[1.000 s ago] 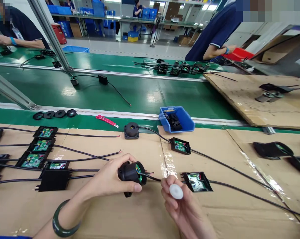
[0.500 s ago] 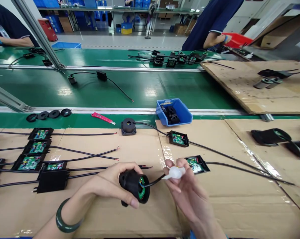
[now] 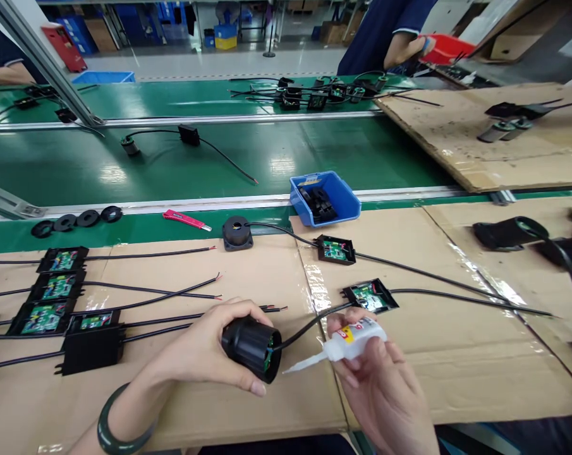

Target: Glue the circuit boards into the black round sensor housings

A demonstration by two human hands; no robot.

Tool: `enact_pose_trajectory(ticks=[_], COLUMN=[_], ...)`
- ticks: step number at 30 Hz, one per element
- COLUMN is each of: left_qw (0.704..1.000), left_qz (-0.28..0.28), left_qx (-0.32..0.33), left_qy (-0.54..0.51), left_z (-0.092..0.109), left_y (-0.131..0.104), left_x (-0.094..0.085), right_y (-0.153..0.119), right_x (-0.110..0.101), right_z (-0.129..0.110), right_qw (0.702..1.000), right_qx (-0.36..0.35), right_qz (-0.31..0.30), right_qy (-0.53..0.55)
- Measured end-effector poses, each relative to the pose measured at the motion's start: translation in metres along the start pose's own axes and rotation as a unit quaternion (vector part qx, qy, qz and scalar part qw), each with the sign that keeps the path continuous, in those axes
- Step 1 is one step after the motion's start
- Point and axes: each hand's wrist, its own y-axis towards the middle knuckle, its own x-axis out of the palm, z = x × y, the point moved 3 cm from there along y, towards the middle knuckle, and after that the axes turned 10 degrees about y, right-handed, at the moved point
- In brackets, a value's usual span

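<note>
My left hand (image 3: 219,354) is wrapped round a black cylindrical housing (image 3: 250,346), tilted so its open end faces right. Inside that end a green circuit board (image 3: 269,354) shows in part. A black cable runs from the housing to an open black box with a circuit board (image 3: 370,296). In my right hand (image 3: 380,385) is a small white glue bottle (image 3: 356,338) with a yellow and red label. Its long thin nozzle points left, with the tip close to the housing's rim; whether they touch I cannot tell.
Several open circuit boxes (image 3: 58,287) with cables lie on the cardboard at left. A pink utility knife (image 3: 187,220), black rings (image 3: 87,218) and a blue bin (image 3: 347,201) of black parts stand along the back. A black flanged cap (image 3: 237,234) sits near the knife. Co-workers stand beyond the green conveyor (image 3: 210,158).
The glue bottle has turned and come into fuller view, its nozzle now pointing down-left near the housing. The housing has tilted slightly in my left hand. The camera view has shifted.
</note>
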Motion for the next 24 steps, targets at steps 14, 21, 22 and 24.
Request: enact_pose_trajectory(ticks=[14, 21, 22, 24], left_qw=[0.998, 0.997, 0.997, 0.997], left_qz=[0.007, 0.011, 0.01, 0.01], left_qx=[0.011, 0.019, 0.019, 0.017], left_qy=[0.057, 0.068, 0.068, 0.068], left_z=[0.005, 0.003, 0.003, 0.003], left_y=[0.0, 0.0, 0.0, -0.001], left_x=[0.0, 0.0, -0.001, -0.001], right_y=[-0.024, -0.019, -0.019, -0.019], right_x=[0.03, 0.041, 0.042, 0.046], right_z=[-0.016, -0.023, -0.024, -0.025], right_qw=[0.948, 0.869, 0.865, 0.856], right_qx=[-0.165, -0.253, -0.257, -0.262], right_qz=[-0.004, -0.135, -0.139, -0.154], right_qy=[-0.272, -0.403, -0.407, -0.418])
